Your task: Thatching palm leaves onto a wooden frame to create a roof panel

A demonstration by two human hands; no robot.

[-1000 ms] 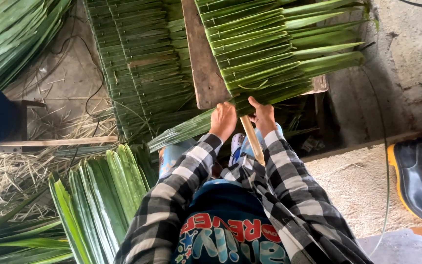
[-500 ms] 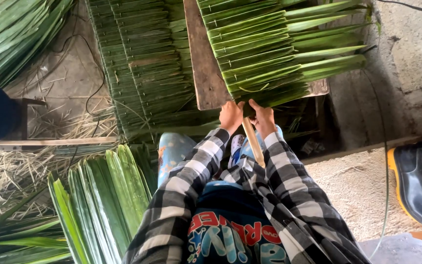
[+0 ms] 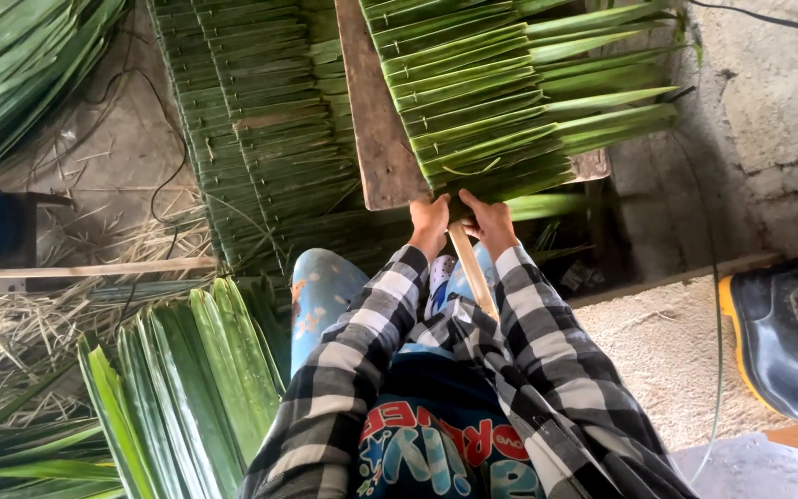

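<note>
Change vs 1 s ago: both hands have moved up from below the plank end to the near edge of the row of folded green palm leaves [image 3: 501, 102]. The loose leaf that hung down-left under the hands is gone from there; it looks folded into the row now.

Left hand [image 3: 429, 222] and right hand [image 3: 489, 222] sit side by side, nearly touching, at the row's lowest leaf. Left grip: fingers curled over the end of the worn brown wooden plank [image 3: 371, 111] and the leaf edge, closed on them. Right grip: fingers closed on the bottom leaf just beside the thin pale wooden stick [image 3: 473, 273], which runs from under the hands back toward the person's lap. Cannot tell if either hand also pinches the stick.

Judgement: 1 more leaf seated, hands pressing it tight against the previous ones.

Row lies on the plank surface, tips pointing right toward the grey concrete wall [image 3: 768, 139].

Around: bundle of loose long green leaves [image 3: 187, 388] on the floor at left, finished flat leaf panels [image 3: 251, 129] behind, black rubber boot with yellow trim [image 3: 787, 342] at right
</note>
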